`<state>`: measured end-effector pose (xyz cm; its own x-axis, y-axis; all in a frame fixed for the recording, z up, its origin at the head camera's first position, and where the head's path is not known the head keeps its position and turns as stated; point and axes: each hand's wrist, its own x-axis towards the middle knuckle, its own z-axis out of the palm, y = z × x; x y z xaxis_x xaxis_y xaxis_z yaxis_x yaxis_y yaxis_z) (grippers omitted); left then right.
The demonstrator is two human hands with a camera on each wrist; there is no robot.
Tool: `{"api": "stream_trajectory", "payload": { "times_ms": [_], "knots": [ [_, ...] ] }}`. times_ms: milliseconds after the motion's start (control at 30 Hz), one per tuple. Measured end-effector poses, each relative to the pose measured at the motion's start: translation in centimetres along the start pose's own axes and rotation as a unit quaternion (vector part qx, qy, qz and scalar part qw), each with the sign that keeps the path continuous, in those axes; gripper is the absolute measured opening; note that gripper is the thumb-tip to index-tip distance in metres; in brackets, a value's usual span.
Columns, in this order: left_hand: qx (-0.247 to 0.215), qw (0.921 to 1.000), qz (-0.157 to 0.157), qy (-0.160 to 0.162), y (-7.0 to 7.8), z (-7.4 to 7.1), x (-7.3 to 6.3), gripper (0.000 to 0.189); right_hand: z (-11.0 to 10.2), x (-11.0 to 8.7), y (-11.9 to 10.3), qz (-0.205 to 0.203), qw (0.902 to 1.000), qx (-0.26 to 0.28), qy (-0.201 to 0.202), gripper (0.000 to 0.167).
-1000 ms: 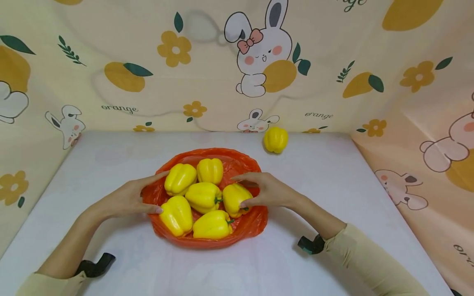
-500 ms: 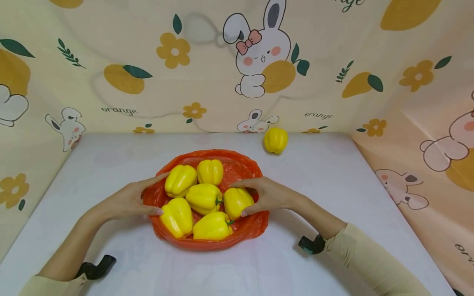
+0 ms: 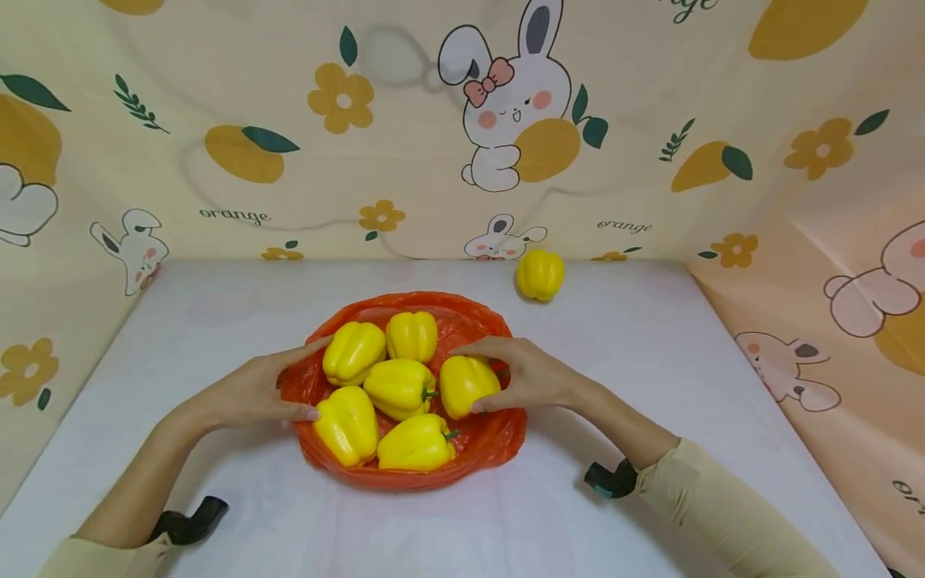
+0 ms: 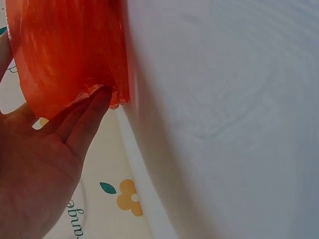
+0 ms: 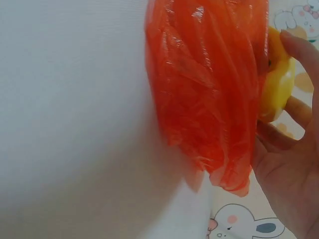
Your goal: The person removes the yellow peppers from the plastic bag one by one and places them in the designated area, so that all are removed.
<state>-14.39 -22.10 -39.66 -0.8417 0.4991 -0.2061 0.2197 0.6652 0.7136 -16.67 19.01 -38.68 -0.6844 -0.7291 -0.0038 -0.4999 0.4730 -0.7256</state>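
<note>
Centre frame: right hand curled round a yellow pepper; left hand spread against red bag, can't tell if pinching. Brace bag, don't snag it.

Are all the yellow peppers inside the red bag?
No, one pepper sits on the white table, beyond the red bag.

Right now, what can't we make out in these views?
- Floor of the red bag: head view, mostly covered by the yellow peppers.
- Far side of the lone pepper: head view, turned away from camera.
- One side of the held pepper: right wrist view, behind the bag.
- Rest of the right hand: right wrist view, cut by right edge.
- Rest of the left hand: left wrist view, cut by left edge.
</note>
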Motion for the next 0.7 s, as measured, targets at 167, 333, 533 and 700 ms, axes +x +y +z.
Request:
{"api": "stream_trajectory", "payload": {
  "times_ms": [167,333,533,700],
  "knots": [
    [0.005,1.0000,0.000,0.005,0.0,-0.2,-0.1,0.101,-0.8,0.3,-0.2,-0.008,0.9996,0.010,0.024,0.067],
    [0.002,1.0000,0.004,-0.003,0.0,-0.1,0.0,0.100,-1.8,0.3,-0.2,-0.012,0.9983,0.028,0.049,0.066],
    [0.005,1.0000,0.003,-0.006,-0.1,-0.1,0.1,0.100,-2.8,0.5,0.1,-0.003,0.9966,0.041,0.072,0.067],
    [0.008,1.0000,-0.003,-0.005,0.0,-0.2,-0.1,0.100,-3.8,0.4,0.5,-0.004,0.9957,0.024,0.089,0.068]
  ]
}}
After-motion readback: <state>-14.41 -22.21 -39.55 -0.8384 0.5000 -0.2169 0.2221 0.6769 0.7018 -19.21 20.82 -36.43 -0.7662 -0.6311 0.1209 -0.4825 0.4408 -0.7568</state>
